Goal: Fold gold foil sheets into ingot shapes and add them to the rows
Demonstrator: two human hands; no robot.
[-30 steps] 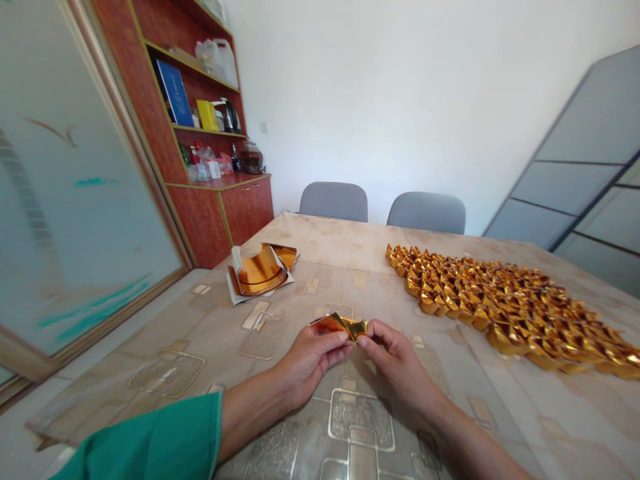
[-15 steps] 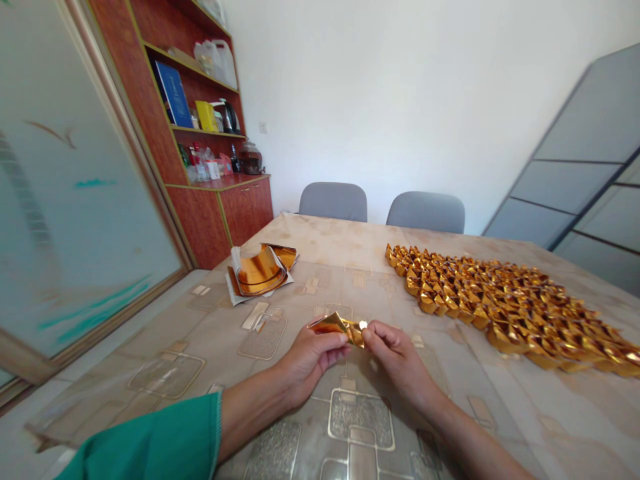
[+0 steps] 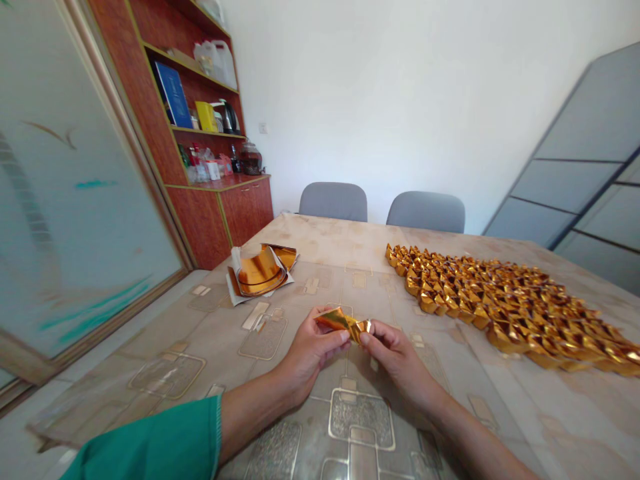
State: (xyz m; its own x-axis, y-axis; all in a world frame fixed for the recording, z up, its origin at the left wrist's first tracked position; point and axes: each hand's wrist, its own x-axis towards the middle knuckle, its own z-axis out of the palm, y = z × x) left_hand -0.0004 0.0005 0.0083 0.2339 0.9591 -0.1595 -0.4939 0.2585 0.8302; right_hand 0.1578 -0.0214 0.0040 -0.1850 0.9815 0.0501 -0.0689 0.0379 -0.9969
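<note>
Between my two hands, above the table, is a piece of gold foil paper [image 3: 332, 319], partly folded and creased. My left hand [image 3: 311, 347] grips its wider left part, thumb on top. At the narrower, crumpled right end, my right hand [image 3: 390, 345] pinches the foil between thumb and fingers. Farther off to the left lies a stack of gold foil sheets with white backing paper [image 3: 259, 272], its sheets curled. On the right side of the table stand many folded gold paper ingots [image 3: 480, 293], packed close together in rows.
The table [image 3: 320, 250] has a patterned, clear-looking cover. Two grey chairs [image 3: 333, 201] stand at its far side. A reddish wooden cabinet [image 3: 220, 213] with bottles and a kettle is at the back left, next to a frosted sliding door [image 3: 85, 200].
Both hands stay in nearly the same place. The foil has turned slightly, and its right end looks more bent beside my right fingers.
</note>
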